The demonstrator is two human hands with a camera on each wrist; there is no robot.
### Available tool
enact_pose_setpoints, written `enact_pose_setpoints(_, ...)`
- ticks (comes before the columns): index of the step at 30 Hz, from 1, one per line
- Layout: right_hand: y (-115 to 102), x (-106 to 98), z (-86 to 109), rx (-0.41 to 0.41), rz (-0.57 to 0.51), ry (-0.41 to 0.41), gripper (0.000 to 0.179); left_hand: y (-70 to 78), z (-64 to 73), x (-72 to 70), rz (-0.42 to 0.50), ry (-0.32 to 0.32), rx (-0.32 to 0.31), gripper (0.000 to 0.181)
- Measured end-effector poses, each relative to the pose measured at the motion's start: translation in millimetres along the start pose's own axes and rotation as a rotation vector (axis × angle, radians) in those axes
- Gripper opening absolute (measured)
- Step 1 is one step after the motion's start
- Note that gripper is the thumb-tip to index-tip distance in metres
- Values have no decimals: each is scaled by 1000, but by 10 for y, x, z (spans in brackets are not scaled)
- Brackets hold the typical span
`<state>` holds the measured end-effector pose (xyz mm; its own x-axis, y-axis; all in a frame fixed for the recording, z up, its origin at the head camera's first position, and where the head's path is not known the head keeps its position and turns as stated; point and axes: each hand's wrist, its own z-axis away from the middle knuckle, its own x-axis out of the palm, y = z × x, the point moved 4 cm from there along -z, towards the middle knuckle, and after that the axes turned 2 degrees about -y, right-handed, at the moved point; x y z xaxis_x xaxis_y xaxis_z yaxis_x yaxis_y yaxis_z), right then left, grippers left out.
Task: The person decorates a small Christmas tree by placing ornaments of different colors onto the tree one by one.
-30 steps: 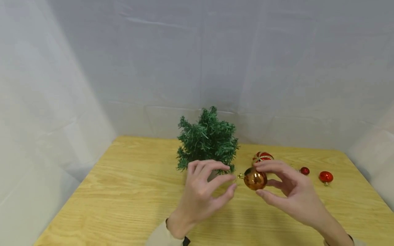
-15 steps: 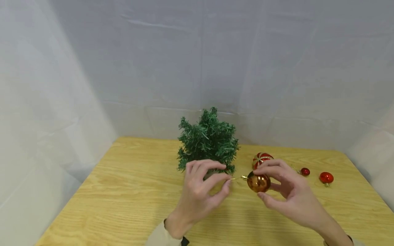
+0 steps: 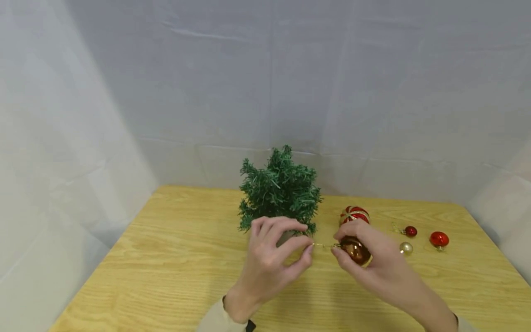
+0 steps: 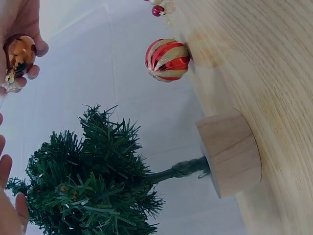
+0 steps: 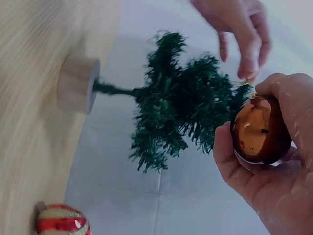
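Note:
A shiny copper-gold bauble (image 3: 356,251) lies in my right hand (image 3: 379,258), whose thumb and index finger are at its cap end. From the cap a thin gold string (image 3: 323,245) stretches left to my left hand (image 3: 275,263), which pinches its end between thumb and index finger. Behind the left hand stands a small green artificial Christmas tree (image 3: 280,191); its round wooden base (image 4: 230,152) shows in the left wrist view. The right wrist view has the bauble (image 5: 259,129) close up, resting against the curled fingers.
A red-and-gold striped bauble (image 3: 354,215) sits behind my right hand. Further right lie a small dark red bauble (image 3: 410,231), a pearly gold one (image 3: 406,248) and a bright red one (image 3: 439,239). A pale sheet (image 3: 265,83) hangs behind the wooden table (image 3: 145,258).
My left fingers have taken the string's end and it is drawn out straight. The right hand has shifted its fingers toward the bauble's cap, and the pearly gold bauble has come into sight.

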<state>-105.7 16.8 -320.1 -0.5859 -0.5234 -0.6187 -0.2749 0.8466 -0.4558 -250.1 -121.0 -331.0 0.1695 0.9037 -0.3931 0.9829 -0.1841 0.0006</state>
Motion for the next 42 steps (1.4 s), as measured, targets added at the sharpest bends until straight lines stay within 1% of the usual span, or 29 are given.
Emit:
enact_pose_setpoints(2,8,37,-12,-59,90,-2,17,3,-2,4,-18,5,9,10)
enact_pose_setpoints(3,10,54,-14,-91,131,0,15,5,-2,4,-32,9,18,12)
enact_pose_setpoints(6,12,96,-17,-174,263,13,31,15,-3,8,-78,16,49,15)
enact_pose_setpoints(8,0,113,-23,-227,350,29,36,25,-4,10,-118,20,76,18)
enact_pose_setpoints(11,-23,128,-33,-283,430,47,36,37,-4,14,-162,33,112,19)
enact_pose_setpoints(13,-37,131,-39,-307,454,55,35,42,-6,14,-187,39,133,19)
enact_pose_setpoints(17,-57,128,-50,-327,473,68,34,45,-8,9,-217,45,165,20)
enact_pose_setpoints(23,-87,121,-64,-339,502,80,33,46,-11,-8,-246,55,194,21)
enact_pose_setpoints(27,-104,124,-83,-335,512,89,32,42,-23,-20,-242,71,196,19)
enact_pose_setpoints(30,-118,124,-107,-347,524,111,31,34,-36,-26,-226,73,182,17)
enact_pose_setpoints(33,-131,120,-142,-376,574,138,31,19,-52,-35,-219,65,164,17)
enact_pose_setpoints(36,-137,117,-175,-412,650,152,30,6,-79,-49,-230,50,156,17)
enact_pose_setpoints(39,-139,110,-198,-433,704,143,30,-7,-120,-69,-248,39,164,16)
enact_pose_setpoints(42,-140,105,-230,-458,732,143,29,-21,-169,-87,-264,34,184,16)
